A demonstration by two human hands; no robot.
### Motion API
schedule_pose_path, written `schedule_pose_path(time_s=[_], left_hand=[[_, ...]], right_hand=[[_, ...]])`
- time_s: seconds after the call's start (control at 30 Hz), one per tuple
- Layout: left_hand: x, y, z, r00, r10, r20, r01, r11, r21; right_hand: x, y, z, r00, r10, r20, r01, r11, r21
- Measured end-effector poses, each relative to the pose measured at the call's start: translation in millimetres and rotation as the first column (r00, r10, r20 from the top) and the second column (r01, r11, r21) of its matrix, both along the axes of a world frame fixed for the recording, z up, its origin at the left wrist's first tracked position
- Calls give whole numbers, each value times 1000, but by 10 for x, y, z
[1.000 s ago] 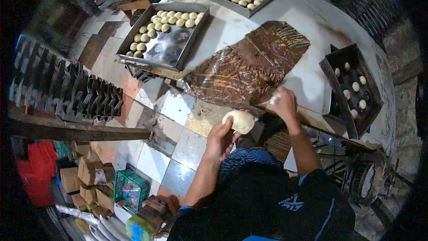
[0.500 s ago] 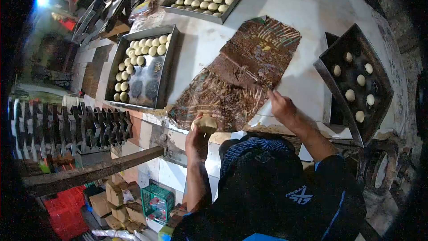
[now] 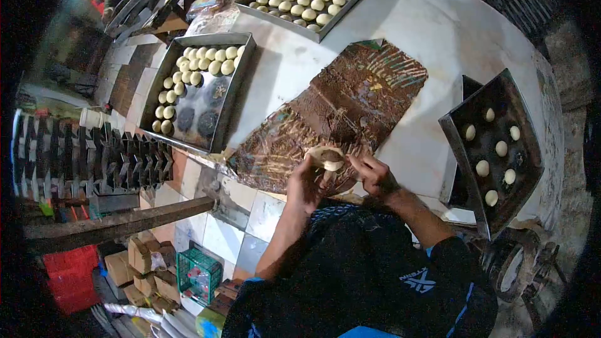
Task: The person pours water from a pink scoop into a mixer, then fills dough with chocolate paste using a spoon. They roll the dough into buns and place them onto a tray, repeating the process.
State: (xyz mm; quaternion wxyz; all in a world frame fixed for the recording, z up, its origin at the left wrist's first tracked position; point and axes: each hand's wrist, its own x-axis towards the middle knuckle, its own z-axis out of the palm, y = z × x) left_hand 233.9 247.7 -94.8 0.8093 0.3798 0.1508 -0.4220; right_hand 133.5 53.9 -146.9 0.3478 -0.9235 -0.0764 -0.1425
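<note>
My left hand [image 3: 305,186] holds a flattened round of pale dough [image 3: 328,158] with brown filling in its middle. Close beside it is my right hand [image 3: 375,178], its fingers pinched together at the dough's right edge; whatever is between them is too small to make out. Both hands are over the near end of a long sheet spread with thick brown paste [image 3: 350,112], which has streaky, scraped patches. The sheet lies across the white tabletop [image 3: 275,81].
A metal tray [image 3: 203,103] partly filled with dough balls is at left. Another tray [image 3: 348,11], full of balls, stands at the back. On the right, a tilted dark tray [image 3: 526,163] holds several balls. A wooden beam [image 3: 125,216] and green crate [image 3: 199,275] are lower left.
My left hand has moved right and up with the dough, whose brown filling now shows. My right hand has come from the sheet's right edge down to the dough. The view has shifted slightly.
</note>
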Motion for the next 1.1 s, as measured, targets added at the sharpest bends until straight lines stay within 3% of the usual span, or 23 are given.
schedule_pose_path(time_s=[0.07,0.1,0.17,0.2,0.27,0.3,0.33,0.37,0.4,0.47,0.5,0.53,0.6,0.63,0.67,0.7,0.73,0.8,0.87,0.93,1.0,1.07,1.1], left_hand=[[31,29,-24,1000,-5,-9,6,1000,28],[30,66,-90,997,37,-60,-30,994,103],[33,162,-72,994,110,-19,-109,991,77],[38,202,-43,982,189,18,-190,981,46],[50,239,53,972,223,68,-221,975,-36],[39,246,130,974,211,80,-206,976,-71],[20,256,188,975,199,95,-188,976,-108],[-12,257,217,980,164,113,-150,981,-122],[-49,261,243,983,136,125,-121,985,-123],[-245,130,289,804,128,580,-115,992,-59],[-346,121,353,519,-14,855,-240,957,162],[-385,195,223,198,-232,952,-428,854,297],[-502,425,487,-15,-455,891,-599,717,356],[-555,557,602,-11,-457,889,-614,705,355],[-609,706,709,159,-175,972,-507,830,232],[-680,862,803,347,110,931,-429,902,53],[-758,1021,881,446,361,819,-400,899,-179],[-900,1503,911,500,480,721,-326,875,-357],[-1060,1933,903,361,417,834,-378,883,-278],[-1311,2201,891,225,413,882,-485,833,-267],[-1517,2441,825,-6,125,992,-648,755,-99],[-1611,2548,795,-230,-116,966,-706,703,-84],[-1703,2580,784,-202,-149,968,-758,650,-58]], right_hand=[[-112,-31,-100,999,-19,41,21,998,-55],[-175,-53,-130,997,-73,-26,71,994,-88],[-298,-98,-182,953,-222,-208,176,960,-217],[-311,-92,-195,953,-226,-203,182,959,-217],[-296,-73,-42,970,-224,97,244,907,-344],[-191,41,186,976,-218,24,218,953,-209],[-79,200,337,975,-220,31,222,952,-210],[46,372,472,973,-200,-111,222,943,247],[161,537,636,968,-110,-224,232,727,647],[319,844,1175,976,-92,-198,200,738,645],[403,932,1269,984,-140,111,104,954,281],[406,1076,1417,976,-178,124,149,966,212],[433,1340,1516,963,-155,220,102,967,236],[410,1446,1557,965,-138,225,83,968,239],[385,1552,1604,924,-100,368,34,983,182],[346,1662,1664,865,-52,500,-10,993,120],[285,1767,1769,867,-27,497,-37,992,118],[111,2007,2002,805,261,533,-364,927,96],[-38,2304,2053,809,300,505,-427,891,155],[-218,2513,2082,934,306,184,-356,844,402],[-405,2714,2021,924,379,46,-350,791,502],[-615,2877,1949,927,374,-34,-247,674,696],[-670,2899,1992,932,350,100,-355,814,459]])
